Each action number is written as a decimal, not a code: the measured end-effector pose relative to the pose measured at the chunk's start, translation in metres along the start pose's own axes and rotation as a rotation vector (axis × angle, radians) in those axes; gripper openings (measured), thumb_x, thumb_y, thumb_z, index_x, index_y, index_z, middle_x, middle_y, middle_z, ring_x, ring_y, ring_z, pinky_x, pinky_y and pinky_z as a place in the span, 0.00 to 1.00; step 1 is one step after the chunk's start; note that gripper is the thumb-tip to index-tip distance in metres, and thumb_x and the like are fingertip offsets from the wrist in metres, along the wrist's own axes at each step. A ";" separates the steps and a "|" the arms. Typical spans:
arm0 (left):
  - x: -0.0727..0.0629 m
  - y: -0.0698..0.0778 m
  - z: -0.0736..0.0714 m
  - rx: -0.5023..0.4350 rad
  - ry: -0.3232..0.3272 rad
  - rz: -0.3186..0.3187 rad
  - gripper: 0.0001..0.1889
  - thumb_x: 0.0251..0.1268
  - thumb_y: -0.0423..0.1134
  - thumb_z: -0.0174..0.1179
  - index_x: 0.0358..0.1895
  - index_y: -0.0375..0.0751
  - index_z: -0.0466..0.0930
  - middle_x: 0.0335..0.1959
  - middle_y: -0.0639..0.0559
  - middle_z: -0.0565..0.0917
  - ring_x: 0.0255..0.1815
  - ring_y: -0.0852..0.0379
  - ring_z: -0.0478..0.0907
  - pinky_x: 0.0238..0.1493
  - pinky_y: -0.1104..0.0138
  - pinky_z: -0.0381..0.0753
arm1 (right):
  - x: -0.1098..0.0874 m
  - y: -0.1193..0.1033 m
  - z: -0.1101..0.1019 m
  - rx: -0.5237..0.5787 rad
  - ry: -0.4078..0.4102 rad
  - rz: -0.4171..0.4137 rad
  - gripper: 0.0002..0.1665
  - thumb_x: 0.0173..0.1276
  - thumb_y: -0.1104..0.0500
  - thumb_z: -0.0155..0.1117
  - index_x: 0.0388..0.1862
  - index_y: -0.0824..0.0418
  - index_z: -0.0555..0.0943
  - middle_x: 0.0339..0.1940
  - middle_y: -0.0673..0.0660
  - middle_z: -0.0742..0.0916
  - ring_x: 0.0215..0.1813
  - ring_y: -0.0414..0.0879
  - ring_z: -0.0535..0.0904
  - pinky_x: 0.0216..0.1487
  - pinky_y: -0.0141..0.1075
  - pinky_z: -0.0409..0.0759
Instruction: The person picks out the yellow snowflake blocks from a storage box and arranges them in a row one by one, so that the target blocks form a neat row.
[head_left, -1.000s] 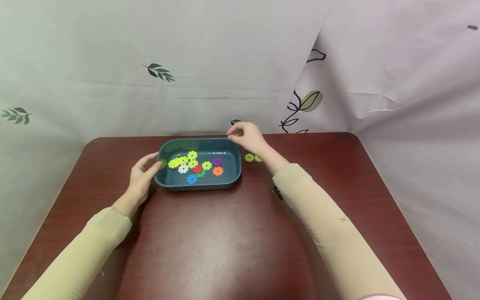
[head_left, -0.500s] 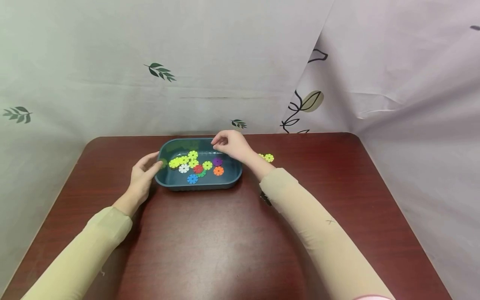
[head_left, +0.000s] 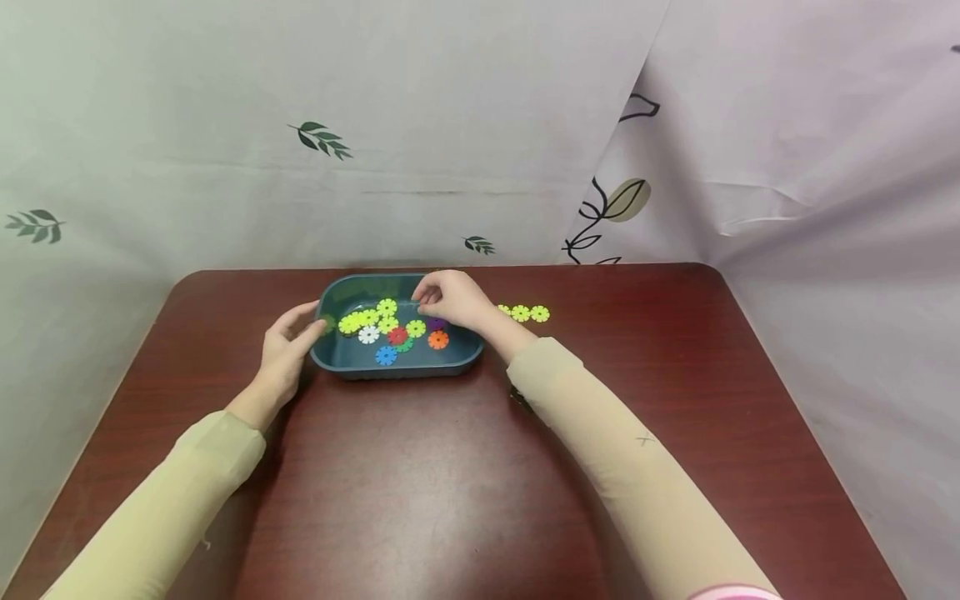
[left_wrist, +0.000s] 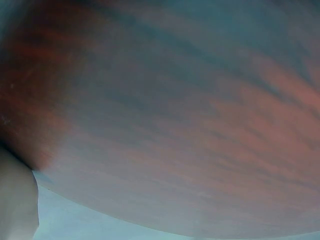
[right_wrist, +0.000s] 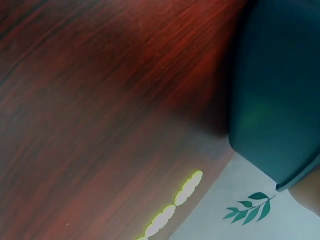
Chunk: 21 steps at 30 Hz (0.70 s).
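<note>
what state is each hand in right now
Left hand: holding the tray at its rim.
Right hand: over the tray; whether it holds anything cannot be told.

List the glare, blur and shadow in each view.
Head view: pale sheen on the table in front of the tray, dark shadow beside the left sleeve; left wrist view: mostly blurred and hazy, reddish streaks smeared; right wrist view: yellow discs washed out nearly white inside yellow edges, dark shadow on the table along the tray.
</note>
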<state>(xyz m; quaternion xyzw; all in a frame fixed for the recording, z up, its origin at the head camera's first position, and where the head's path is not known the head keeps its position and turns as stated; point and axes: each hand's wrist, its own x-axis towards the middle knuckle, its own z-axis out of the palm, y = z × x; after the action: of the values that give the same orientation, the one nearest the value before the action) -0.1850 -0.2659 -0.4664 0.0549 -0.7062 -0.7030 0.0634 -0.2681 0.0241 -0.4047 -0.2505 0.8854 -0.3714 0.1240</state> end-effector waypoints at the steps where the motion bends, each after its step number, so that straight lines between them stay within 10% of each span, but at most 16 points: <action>1: 0.000 0.000 0.000 0.000 -0.001 0.000 0.18 0.77 0.33 0.63 0.66 0.42 0.81 0.50 0.69 0.84 0.47 0.73 0.81 0.46 0.82 0.82 | 0.001 0.000 0.001 -0.016 -0.016 0.000 0.10 0.74 0.63 0.71 0.52 0.62 0.89 0.47 0.57 0.91 0.50 0.47 0.87 0.53 0.35 0.86; 21: 0.004 -0.002 -0.002 0.012 -0.019 -0.004 0.18 0.78 0.33 0.62 0.66 0.46 0.81 0.53 0.69 0.81 0.47 0.76 0.80 0.47 0.82 0.82 | 0.016 0.001 0.020 -0.151 -0.169 -0.036 0.17 0.69 0.65 0.77 0.56 0.59 0.89 0.52 0.57 0.90 0.55 0.48 0.85 0.58 0.35 0.84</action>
<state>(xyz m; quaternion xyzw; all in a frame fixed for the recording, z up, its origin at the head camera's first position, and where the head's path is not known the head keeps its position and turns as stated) -0.1883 -0.2689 -0.4682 0.0500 -0.7107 -0.6995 0.0547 -0.2735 0.0037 -0.4198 -0.3053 0.8926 -0.2833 0.1724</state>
